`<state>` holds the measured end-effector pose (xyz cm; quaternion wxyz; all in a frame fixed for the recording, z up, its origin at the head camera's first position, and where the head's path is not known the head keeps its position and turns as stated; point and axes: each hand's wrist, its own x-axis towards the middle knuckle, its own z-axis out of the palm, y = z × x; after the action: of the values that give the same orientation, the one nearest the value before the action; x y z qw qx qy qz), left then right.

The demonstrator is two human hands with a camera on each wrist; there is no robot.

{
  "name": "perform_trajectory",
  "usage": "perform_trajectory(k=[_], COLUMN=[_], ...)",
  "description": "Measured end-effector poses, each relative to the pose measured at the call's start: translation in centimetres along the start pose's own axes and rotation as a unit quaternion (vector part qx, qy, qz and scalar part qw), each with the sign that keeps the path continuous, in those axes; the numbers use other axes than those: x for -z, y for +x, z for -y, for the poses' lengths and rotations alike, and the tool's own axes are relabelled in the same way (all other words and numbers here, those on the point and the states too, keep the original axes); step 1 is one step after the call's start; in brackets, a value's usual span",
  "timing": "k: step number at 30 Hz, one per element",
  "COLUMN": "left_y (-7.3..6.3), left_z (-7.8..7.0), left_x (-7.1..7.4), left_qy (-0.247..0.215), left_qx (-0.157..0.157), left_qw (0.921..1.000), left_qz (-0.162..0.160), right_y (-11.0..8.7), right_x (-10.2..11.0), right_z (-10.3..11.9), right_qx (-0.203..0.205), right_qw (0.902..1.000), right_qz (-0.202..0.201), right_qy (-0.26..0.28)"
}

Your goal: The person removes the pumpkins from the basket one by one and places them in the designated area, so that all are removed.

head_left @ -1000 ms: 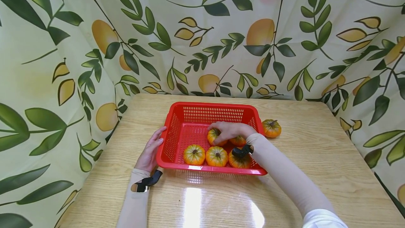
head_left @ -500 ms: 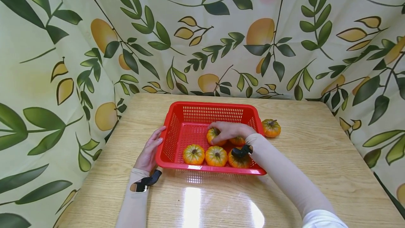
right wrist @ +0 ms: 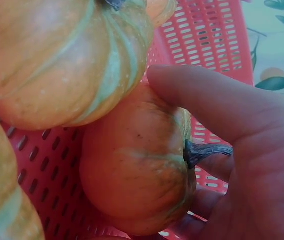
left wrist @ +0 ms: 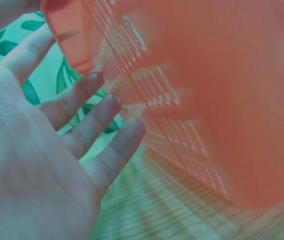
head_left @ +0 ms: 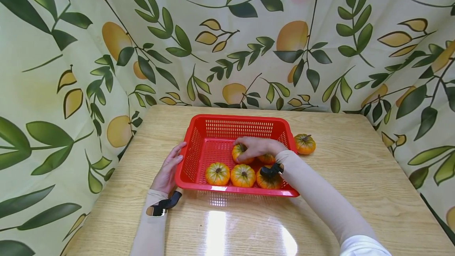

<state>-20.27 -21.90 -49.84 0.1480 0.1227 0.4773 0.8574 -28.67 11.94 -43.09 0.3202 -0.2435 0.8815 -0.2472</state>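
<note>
A red plastic basket (head_left: 241, 117) with slotted walls stands on the table. My left hand (head_left: 166, 172) rests against its left side, the fingers (left wrist: 127, 135) fairly straight and touching the slotted wall in the left wrist view. Inside the basket, my right hand (head_left: 258, 146) grips a small orange pumpkin (right wrist: 137, 160), thumb on one side and fingers on the other, its dark stem toward the palm. In front of that one, a row of three pumpkins (head_left: 243, 175) lies along the near wall. Another pumpkin (head_left: 266, 158) is partly hidden beneath the right hand.
One more pumpkin (head_left: 304, 144) sits on the wooden table (head_left: 355, 161), just outside the basket's right wall. A curtain (head_left: 227, 70) printed with leaves and fruit hangs behind the table and along both sides.
</note>
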Motion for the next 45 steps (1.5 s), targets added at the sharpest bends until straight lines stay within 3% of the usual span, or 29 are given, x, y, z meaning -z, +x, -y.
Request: perform_trajectory(k=[29, 45], left_y=[0.14, 0.01], left_z=[0.22, 0.01], left_x=[0.28, 0.15], left_qy=[0.010, 0.010], left_qx=[-0.006, 0.007], left_qw=[0.9999, 0.9999], left_qz=[0.003, -0.005], right_y=[0.40, 0.55], right_x=[-0.09, -0.06], right_z=[-0.29, -0.43], right_qx=[0.007, 0.008], right_qw=[1.0000, 0.9999], right_qz=[-0.006, 0.001], right_qy=[0.001, -0.010])
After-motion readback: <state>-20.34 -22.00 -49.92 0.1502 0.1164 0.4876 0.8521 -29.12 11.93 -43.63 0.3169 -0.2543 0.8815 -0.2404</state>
